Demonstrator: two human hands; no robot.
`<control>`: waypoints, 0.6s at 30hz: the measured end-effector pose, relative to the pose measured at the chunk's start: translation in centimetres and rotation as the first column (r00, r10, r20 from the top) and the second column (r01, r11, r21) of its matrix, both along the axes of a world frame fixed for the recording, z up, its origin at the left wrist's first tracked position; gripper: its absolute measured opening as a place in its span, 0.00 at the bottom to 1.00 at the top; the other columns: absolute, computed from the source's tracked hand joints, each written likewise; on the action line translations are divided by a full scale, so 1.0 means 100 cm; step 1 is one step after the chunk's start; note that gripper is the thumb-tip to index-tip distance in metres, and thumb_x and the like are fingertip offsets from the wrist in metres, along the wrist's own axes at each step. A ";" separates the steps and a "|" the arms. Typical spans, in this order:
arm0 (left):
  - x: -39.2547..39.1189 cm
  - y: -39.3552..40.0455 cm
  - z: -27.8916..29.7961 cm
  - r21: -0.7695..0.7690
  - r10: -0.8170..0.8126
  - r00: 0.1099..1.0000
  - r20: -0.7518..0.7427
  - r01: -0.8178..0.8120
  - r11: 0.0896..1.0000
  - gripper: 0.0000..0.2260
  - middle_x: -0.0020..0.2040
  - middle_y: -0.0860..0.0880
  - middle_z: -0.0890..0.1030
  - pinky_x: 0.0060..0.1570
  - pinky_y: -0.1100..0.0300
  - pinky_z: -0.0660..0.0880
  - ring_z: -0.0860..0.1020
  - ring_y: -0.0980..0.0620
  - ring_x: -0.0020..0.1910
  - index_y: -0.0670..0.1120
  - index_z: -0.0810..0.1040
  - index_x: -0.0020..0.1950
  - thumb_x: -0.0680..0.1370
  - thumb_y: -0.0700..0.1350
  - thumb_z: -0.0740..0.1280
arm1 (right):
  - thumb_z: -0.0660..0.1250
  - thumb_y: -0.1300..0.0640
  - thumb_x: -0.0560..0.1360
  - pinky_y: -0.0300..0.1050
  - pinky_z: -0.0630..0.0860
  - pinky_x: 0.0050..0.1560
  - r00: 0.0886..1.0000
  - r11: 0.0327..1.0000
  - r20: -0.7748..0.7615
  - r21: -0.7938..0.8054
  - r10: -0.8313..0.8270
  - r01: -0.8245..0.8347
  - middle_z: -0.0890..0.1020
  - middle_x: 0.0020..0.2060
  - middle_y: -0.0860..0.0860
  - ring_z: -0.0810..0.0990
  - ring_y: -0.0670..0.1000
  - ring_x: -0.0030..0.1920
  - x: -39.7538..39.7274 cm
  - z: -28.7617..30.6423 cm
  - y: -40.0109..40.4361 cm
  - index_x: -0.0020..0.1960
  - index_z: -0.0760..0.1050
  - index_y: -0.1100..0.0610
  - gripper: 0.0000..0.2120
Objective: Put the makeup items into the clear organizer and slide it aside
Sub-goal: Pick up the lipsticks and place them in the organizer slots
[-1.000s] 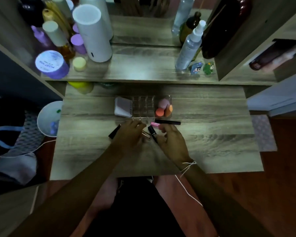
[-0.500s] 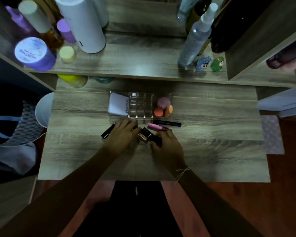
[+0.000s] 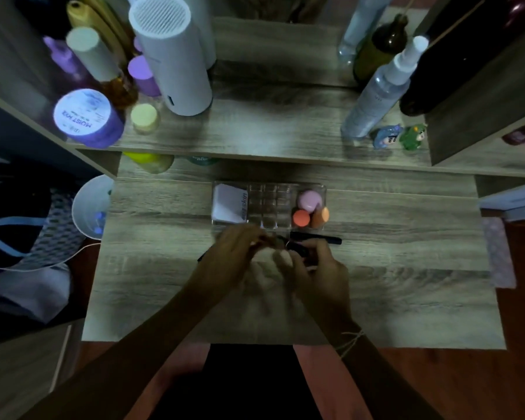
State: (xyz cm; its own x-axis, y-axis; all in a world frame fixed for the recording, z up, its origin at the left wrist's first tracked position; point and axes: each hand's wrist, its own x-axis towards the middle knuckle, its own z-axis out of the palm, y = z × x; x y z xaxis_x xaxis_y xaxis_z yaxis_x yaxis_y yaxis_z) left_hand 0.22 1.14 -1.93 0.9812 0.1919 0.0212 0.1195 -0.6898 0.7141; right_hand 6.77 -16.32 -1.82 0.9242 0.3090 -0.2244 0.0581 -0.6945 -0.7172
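Wood-grain tabletop (image 3: 406, 283) carries the clear organizer (image 3: 269, 204) near its far edge; both hands, left hand (image 3: 234, 253) and right hand (image 3: 312, 268), meet just before it, the right curled around a dark tube (image 3: 305, 253), the left's grip unclear.

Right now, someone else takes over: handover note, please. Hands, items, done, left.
Left hand: on small items in front of the clear organizer; grip too blurred to call.
Right hand: closed on a dark tube.
In the organizer: white compact at the left end, three sponges at the right end; middle cells look empty.
Black pencil lies loose on the desk.
Left: load tubes and pencil, slide the organizer aside.
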 end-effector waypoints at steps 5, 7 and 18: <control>0.032 0.008 0.027 -0.238 0.412 0.896 0.163 -0.369 0.898 0.12 0.53 0.53 0.75 0.50 0.82 0.66 0.71 0.66 0.53 0.48 0.70 0.58 0.76 0.45 0.67 | 0.67 0.51 0.76 0.39 0.79 0.43 0.991 0.997 0.123 0.070 -0.045 0.036 0.85 0.47 0.48 0.84 0.45 0.42 0.023 0.014 0.028 0.58 0.73 0.52 0.12; 0.044 0.014 0.027 -0.268 0.465 0.872 0.154 -0.416 0.869 0.14 0.53 0.54 0.76 0.49 0.81 0.67 0.72 0.66 0.53 0.46 0.72 0.60 0.75 0.43 0.68 | 0.67 0.52 0.77 0.41 0.81 0.44 0.987 0.997 0.153 0.068 -0.048 0.038 0.84 0.50 0.50 0.84 0.47 0.45 0.033 0.015 0.041 0.59 0.72 0.53 0.12; 0.067 0.025 0.007 -0.103 0.405 0.909 0.097 -0.395 0.913 0.16 0.54 0.45 0.82 0.49 0.64 0.74 0.78 0.55 0.54 0.44 0.73 0.61 0.74 0.42 0.70 | 0.67 0.55 0.76 0.51 0.80 0.49 0.962 0.998 0.269 -0.062 0.040 -0.024 0.81 0.49 0.56 0.80 0.56 0.51 0.058 0.004 0.074 0.58 0.74 0.54 0.12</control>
State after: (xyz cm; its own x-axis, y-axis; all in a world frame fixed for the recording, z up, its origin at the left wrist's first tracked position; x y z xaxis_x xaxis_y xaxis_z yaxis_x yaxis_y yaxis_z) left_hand 6.92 3.61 -1.22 0.8135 0.5735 0.0966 0.2884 -0.5420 0.7893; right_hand 12.58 -8.93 -1.40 0.9427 0.3334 0.0133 0.2666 -0.7288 -0.6307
